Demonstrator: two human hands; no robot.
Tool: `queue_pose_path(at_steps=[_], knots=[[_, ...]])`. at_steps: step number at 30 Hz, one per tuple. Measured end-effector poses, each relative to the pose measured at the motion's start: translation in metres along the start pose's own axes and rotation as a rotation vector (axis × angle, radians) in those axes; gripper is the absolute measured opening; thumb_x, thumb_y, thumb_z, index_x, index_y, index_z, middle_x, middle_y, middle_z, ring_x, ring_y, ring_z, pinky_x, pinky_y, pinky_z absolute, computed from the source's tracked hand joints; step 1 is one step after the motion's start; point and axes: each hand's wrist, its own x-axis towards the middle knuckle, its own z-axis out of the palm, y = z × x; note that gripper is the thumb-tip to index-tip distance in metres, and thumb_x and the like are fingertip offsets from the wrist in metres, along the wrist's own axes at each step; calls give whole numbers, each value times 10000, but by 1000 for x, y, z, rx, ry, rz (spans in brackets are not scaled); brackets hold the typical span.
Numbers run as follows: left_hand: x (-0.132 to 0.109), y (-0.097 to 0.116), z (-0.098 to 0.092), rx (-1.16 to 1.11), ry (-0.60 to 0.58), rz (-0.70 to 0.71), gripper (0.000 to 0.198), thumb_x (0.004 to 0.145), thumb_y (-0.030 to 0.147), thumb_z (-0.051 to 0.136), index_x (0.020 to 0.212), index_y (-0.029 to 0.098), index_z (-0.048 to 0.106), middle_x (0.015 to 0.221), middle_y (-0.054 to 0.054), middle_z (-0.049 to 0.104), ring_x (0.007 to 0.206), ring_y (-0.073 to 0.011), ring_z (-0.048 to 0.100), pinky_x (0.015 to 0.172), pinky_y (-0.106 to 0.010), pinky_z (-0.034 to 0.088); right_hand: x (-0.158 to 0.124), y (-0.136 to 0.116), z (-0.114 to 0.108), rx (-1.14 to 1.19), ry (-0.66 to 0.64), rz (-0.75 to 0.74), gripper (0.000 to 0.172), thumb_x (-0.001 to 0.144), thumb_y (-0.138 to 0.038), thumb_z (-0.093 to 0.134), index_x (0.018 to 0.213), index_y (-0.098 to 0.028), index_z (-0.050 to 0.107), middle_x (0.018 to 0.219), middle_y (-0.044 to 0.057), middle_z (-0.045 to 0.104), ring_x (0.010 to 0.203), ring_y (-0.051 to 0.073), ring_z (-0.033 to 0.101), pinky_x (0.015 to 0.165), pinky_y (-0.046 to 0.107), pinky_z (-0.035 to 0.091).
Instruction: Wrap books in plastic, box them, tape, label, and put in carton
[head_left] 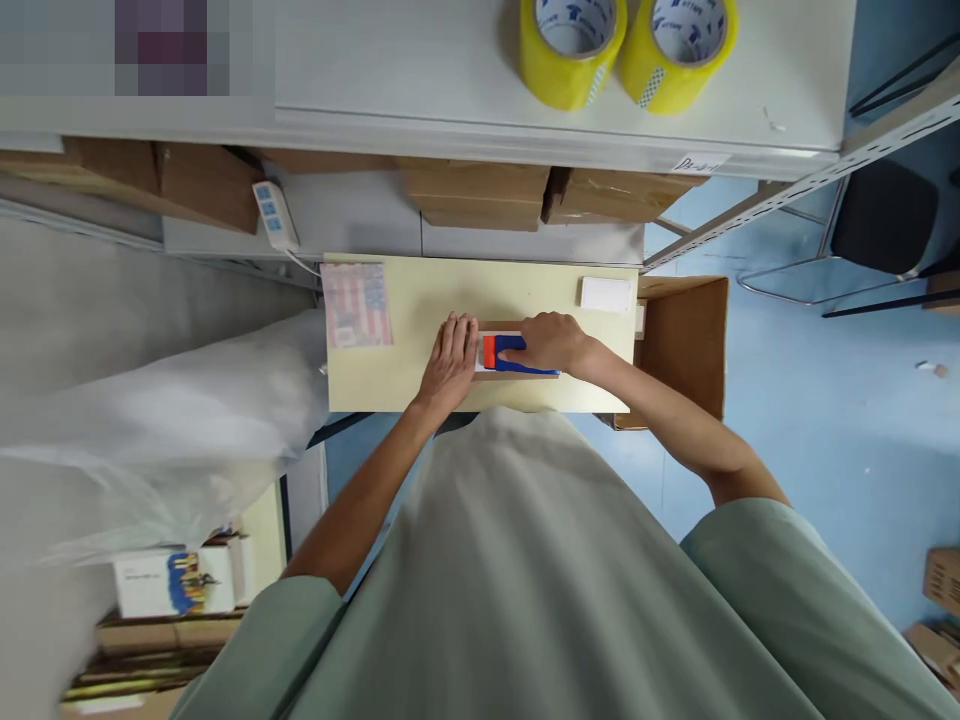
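Observation:
On the cream table [420, 290] a narrow brown carton [517, 376] lies lengthwise, with white showing between its long edges. A blue item with an orange-red end [510, 352] is at the carton; its exact kind I cannot make out. My right hand [555, 342] is closed over the blue part, thumb towards the orange-red end. My left hand [452, 358] lies with outstretched fingers over the carton's left end, covering it.
A flag-patterned sheet [357, 305] and a white card or small box [606, 294] lie on the table. Beside it stands an open cardboard box [686, 350]. Two yellow tape rolls [571, 75] sit on the shelf [420, 70] above. Left, a large plastic bag [187, 420] bulges against the table.

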Motion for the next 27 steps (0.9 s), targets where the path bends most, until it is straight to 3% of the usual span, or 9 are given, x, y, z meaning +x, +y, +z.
queue_pose_path(at_steps=[5, 11, 14, 17, 21, 27], knots=[[-4, 0, -9, 56, -31, -26, 962, 1007, 244, 667, 1774, -61, 173, 1824, -391, 254, 1766, -510, 98, 1409, -741, 186, -16, 31, -5, 27, -26, -51, 565, 1104, -624, 607, 1332, -136, 781, 1217, 226, 826, 1132, 363, 794, 869, 360, 558], [-7, 2, -20, 42, -75, -62, 1037, 999, 329, 741, 1769, -52, 160, 1823, -391, 246, 1758, -532, 103, 1394, -763, 198, -67, 130, -9, 83, -100, 79, 642, 1042, -762, 636, 1072, -147, 822, 945, 172, 820, 895, 326, 779, 770, 373, 527], [-6, 5, -20, -17, -36, -56, 1060, 995, 379, 781, 1776, -7, 176, 1820, -357, 284, 1753, -542, 119, 1390, -777, 189, -75, 160, 0, 104, -105, 129, 626, 1046, -767, 630, 1026, -173, 826, 919, 154, 813, 880, 324, 767, 780, 386, 532], [-4, 7, -20, -23, -24, -40, 1102, 976, 420, 822, 1782, 17, 187, 1811, -357, 296, 1756, -548, 98, 1397, -772, 169, -62, 161, 14, 80, -91, 150, 582, 1051, -723, 662, 1056, -165, 827, 984, 177, 819, 947, 346, 775, 815, 394, 541], [-3, 8, -20, 8, -51, -57, 1217, 916, 460, 883, 1788, 15, 160, 1805, -402, 262, 1757, -556, 62, 1392, -785, 162, -38, 143, 32, 42, -68, 165, 547, 1081, -638, 657, 1210, -129, 809, 1139, 228, 820, 1096, 379, 781, 883, 398, 557], [-2, 6, -20, 21, -79, -80, 1174, 961, 481, 818, 1787, -3, 137, 1808, -405, 256, 1761, -543, 51, 1390, -777, 169, -26, 120, 47, 21, 0, 153, 524, 1119, -576, 612, 1304, -119, 790, 1255, 270, 804, 1185, 385, 779, 923, 394, 561]])
